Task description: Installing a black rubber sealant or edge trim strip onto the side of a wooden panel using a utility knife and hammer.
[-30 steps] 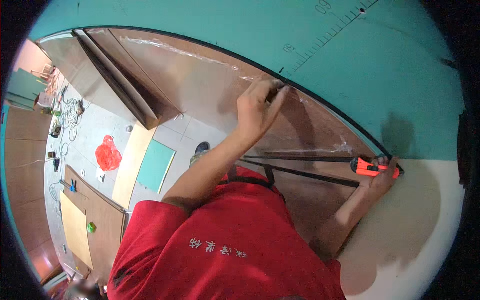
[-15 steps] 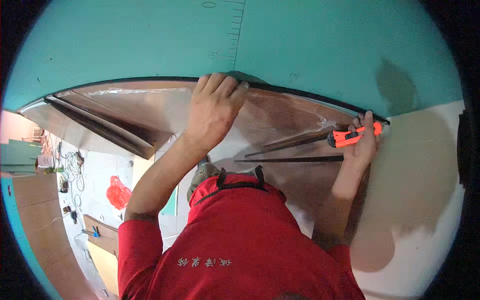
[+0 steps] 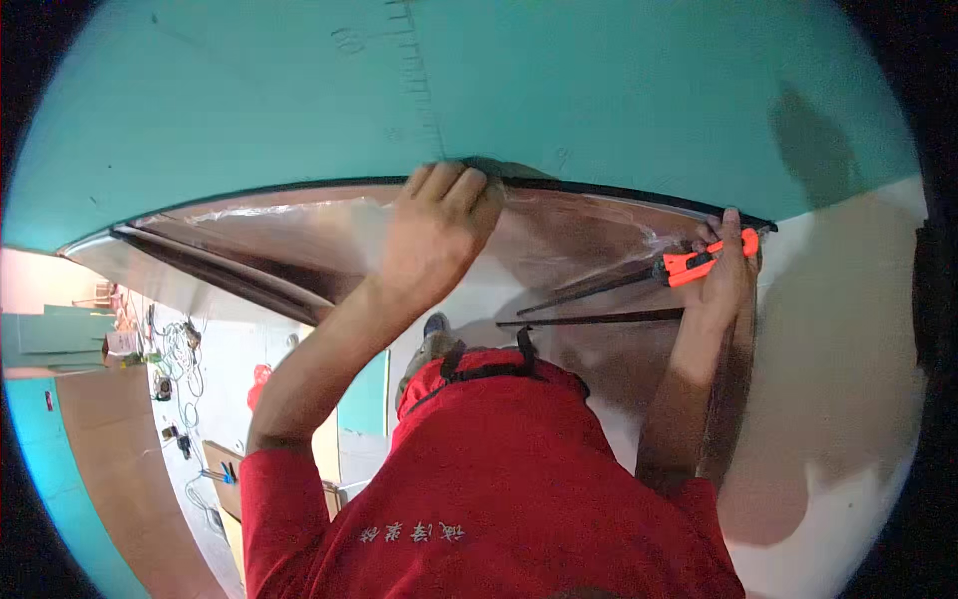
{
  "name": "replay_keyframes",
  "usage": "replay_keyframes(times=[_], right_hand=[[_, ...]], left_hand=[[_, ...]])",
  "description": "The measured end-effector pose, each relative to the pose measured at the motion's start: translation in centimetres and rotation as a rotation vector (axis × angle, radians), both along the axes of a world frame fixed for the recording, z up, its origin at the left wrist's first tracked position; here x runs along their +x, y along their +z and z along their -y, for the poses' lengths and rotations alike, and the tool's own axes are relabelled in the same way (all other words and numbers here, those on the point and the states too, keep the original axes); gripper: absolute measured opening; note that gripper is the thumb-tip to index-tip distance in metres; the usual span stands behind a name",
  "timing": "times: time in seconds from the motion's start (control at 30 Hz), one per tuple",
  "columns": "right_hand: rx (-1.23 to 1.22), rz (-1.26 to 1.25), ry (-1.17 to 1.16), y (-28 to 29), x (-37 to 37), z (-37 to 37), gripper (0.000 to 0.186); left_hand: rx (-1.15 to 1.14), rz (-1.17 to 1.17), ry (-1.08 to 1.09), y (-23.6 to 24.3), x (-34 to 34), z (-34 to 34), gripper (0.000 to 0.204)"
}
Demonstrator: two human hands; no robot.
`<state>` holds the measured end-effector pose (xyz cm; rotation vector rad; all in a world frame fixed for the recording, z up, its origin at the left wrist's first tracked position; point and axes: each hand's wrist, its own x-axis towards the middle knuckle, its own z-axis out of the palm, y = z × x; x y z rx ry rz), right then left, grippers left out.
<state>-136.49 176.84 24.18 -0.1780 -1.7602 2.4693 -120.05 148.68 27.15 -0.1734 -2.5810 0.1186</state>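
Observation:
A long black strip (image 3: 579,187) runs along the top edge of a brown panel (image 3: 559,230), up against a green board. Near the middle of this edge my left hand (image 3: 439,235) is closed, its curled fingers pressing on the strip; the fingertips are partly hidden. My right hand (image 3: 726,275) grips an orange and black utility knife (image 3: 694,268) near the strip's right end. That hand's fingers reach up to the edge. Crumpled clear film (image 3: 249,210) clings to the panel just below the strip.
The green board (image 3: 619,90) fills the top, with handwritten ruler-like marks. A pale wall (image 3: 838,329) stands on the right. Dark bars (image 3: 609,318) project below the panel. Cables (image 3: 183,349), tools and a red bag (image 3: 258,387) lie on the floor at left.
The view has shifted, so the edge and my left hand appear slightly lower. My left arm now covers more of the red bag. Both hands keep their holds.

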Motion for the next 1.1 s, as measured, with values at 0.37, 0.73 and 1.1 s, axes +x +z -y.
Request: replay_keyframes(times=[0.37,0.73,1.1], right_hand=[[-0.135,0.027,0.005,-0.6,-0.4,0.1,0.022],[0.057,-0.061,-0.105,-1.1,2.2,0.8,0.02],[-0.029,-0.164,-0.323,0.3,-0.8,-2.1,0.024]], left_hand=[[0.136,-0.028,-0.025,-0.2,-1.4,-1.5,0.017],[0.059,-0.059,-0.093,0.3,-1.5,-2.0,0.006],[0.038,-0.04,-0.138,0.8,-2.3,-3.3,0.003]])
